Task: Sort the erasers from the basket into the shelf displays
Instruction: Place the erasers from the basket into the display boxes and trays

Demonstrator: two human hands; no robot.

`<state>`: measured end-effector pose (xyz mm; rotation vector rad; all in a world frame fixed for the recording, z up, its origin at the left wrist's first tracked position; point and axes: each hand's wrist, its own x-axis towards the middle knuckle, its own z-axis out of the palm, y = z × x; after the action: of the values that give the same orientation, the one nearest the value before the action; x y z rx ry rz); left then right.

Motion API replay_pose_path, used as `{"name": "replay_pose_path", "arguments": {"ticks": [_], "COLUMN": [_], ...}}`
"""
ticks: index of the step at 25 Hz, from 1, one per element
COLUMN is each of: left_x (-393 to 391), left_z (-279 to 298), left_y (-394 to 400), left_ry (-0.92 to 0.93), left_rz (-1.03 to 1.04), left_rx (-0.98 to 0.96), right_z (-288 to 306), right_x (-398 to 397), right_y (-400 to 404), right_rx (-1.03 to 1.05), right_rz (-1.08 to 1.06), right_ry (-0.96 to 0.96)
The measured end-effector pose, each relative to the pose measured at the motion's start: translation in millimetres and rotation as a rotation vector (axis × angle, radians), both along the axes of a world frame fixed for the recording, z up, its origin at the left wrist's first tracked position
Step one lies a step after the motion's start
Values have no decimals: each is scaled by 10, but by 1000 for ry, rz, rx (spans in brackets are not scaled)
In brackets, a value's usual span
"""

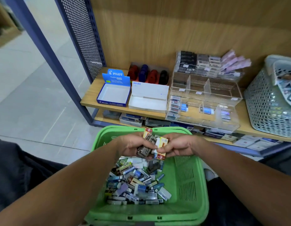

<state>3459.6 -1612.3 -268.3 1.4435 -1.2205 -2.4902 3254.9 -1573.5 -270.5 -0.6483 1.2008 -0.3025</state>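
Green basket [187, 185] below, our left hand [133, 145] and right hand [179, 146] curl fingers around bunched erasers [153, 145]; loosely held, some could spill back.

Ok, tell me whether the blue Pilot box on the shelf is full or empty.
Empty. The blue Pilot box stands open with its lid flipped up, and only its bare white floor shows inside.

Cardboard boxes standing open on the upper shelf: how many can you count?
2: the blue box at the shelf's left end, and the white box directly right of it.
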Motion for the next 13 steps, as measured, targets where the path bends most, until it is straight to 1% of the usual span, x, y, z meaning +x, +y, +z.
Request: {"name": "replay_pose_path", "arguments": {"ticks": [3,6,9,11,13], "left_x": [-112,-238,-369,-429,-483], "left_z": [292,584,873,1070,1211], "left_y": [-93,-212,-397,-556,-715], "left_ry": [75,118,139,143,132], "left_rz": [80,120,193,263,349], "left_rx": [-33,-111,-219,-264,-274], "right_z": [374,735,1063,1236,1364], "right_x": [-79,-146,-224,-316,-441], "right_y": [-106,-241,-364,-478,-621], "right_rx": [-130,-290,-431,-492,-502], "right_rz": [-23,-32,-153,-202,-242], "right_ry": [46,91,72,98,120]}}
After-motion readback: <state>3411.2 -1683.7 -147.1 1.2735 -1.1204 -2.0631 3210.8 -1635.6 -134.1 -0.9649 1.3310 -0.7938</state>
